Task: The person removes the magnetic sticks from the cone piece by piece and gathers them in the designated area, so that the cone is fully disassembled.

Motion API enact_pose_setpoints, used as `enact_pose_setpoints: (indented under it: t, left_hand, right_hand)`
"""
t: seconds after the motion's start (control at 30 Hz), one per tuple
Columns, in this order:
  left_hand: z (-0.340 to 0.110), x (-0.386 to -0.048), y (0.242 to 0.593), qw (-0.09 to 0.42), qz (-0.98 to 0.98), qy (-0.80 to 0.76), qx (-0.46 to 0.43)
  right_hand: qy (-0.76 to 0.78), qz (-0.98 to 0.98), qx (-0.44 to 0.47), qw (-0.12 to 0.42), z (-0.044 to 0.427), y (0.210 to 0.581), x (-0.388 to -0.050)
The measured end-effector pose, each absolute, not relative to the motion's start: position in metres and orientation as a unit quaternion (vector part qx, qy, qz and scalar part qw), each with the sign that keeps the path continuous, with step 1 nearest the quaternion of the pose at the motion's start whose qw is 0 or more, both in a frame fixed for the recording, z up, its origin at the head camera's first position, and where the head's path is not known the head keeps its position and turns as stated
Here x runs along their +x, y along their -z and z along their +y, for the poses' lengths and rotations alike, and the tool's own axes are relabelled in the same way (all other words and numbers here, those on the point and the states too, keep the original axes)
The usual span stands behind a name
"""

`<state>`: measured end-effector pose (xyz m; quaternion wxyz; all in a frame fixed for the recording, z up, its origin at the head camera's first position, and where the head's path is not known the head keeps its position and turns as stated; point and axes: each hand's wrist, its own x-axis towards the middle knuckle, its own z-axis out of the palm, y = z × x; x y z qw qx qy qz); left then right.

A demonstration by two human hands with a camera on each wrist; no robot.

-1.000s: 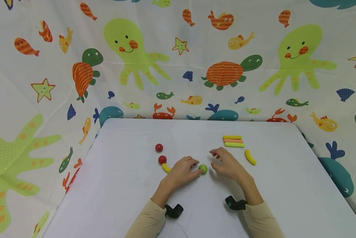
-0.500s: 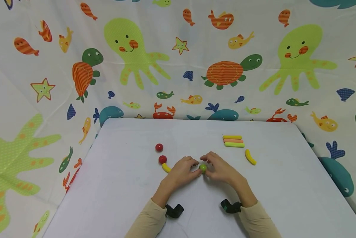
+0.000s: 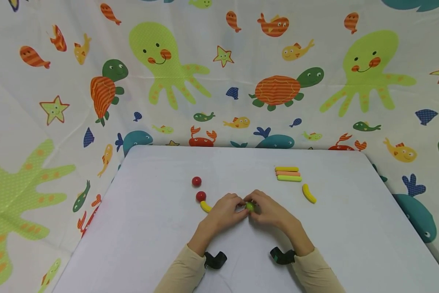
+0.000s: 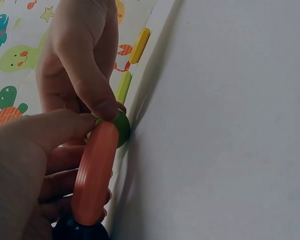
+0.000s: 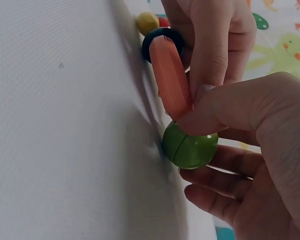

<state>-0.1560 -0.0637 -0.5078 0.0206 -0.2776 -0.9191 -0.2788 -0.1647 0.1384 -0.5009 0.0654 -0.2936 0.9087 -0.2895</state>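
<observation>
In the head view, my left hand (image 3: pixel 224 211) and right hand (image 3: pixel 271 209) meet at the table's middle over a green ball (image 3: pixel 249 206). Left thumb and fingers hold a ribbed orange stick (image 4: pixel 95 172), largely hidden from the head camera. A dark ball (image 4: pixel 80 230) sits at one end of this stick, and the green ball touches its other end. My right thumb and fingers pinch the green ball right by that joint. Beside the left hand lies a curved yellow stick (image 3: pixel 205 206), partly covered, with a red ball (image 3: pixel 200 196) at its far end.
Another red ball (image 3: pixel 196 181) lies farther back. At back right, a yellow stick (image 3: pixel 286 169), an orange stick (image 3: pixel 288 173) and a lime stick (image 3: pixel 289 178) lie side by side. A second curved yellow stick (image 3: pixel 309 193) is near them. A patterned cloth hangs behind the white table (image 3: pixel 150 244).
My right hand has come left from beside the green ball and now pinches it, its fingers meeting the left hand's. The left hand has stayed in place.
</observation>
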Motion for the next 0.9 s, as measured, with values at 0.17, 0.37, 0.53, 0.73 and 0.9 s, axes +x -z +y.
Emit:
enact_pose_setpoints:
  t: [0.17, 0.37, 0.53, 0.73, 0.9]
  left_hand:
    - [-0.0638, -0.1554, 0.5071, 0.013, -0.92, 0.277, -0.277]
    - [-0.0643, -0.1553, 0.5074, 0.007, -0.921, 0.267, -0.284]
    - [-0.0646, -0.1558, 0.5069, -0.004, -0.918, 0.266, -0.293]
    - [-0.0632, -0.1577, 0.5072, -0.011, -0.918, 0.256, -0.303]
    - [-0.0618, -0.1579, 0.5082, -0.01, -0.92, 0.25, -0.3]
  right_hand:
    - [0.29, 0.908, -0.296, 0.069, 0.1389, 0.499, -0.1643]
    - [0.287, 0.908, -0.296, 0.072, 0.1395, 0.4998, -0.1646]
    - [0.288, 0.907, -0.297, 0.075, 0.1396, 0.4991, -0.1645]
    - [0.288, 0.908, -0.297, 0.072, 0.1399, 0.5001, -0.1649]
    - [0.285, 0.909, -0.297, 0.067, 0.1401, 0.5019, -0.1656]
